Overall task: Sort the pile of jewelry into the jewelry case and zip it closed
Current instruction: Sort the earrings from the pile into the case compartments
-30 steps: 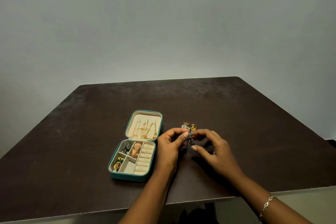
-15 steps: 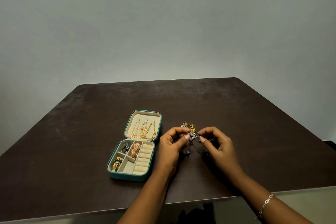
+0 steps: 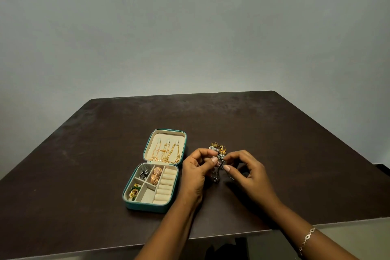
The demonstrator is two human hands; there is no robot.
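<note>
Both hands have drawn together: left hand [image 3: 195, 172] and right hand [image 3: 248, 172] pinch 1 tangled silver jewelry piece [image 3: 219, 164] beside the open teal zip-around jewelry case [image 3: 147, 205].

No readable text, label, brand, number or sign found anywhere in view.
</note>
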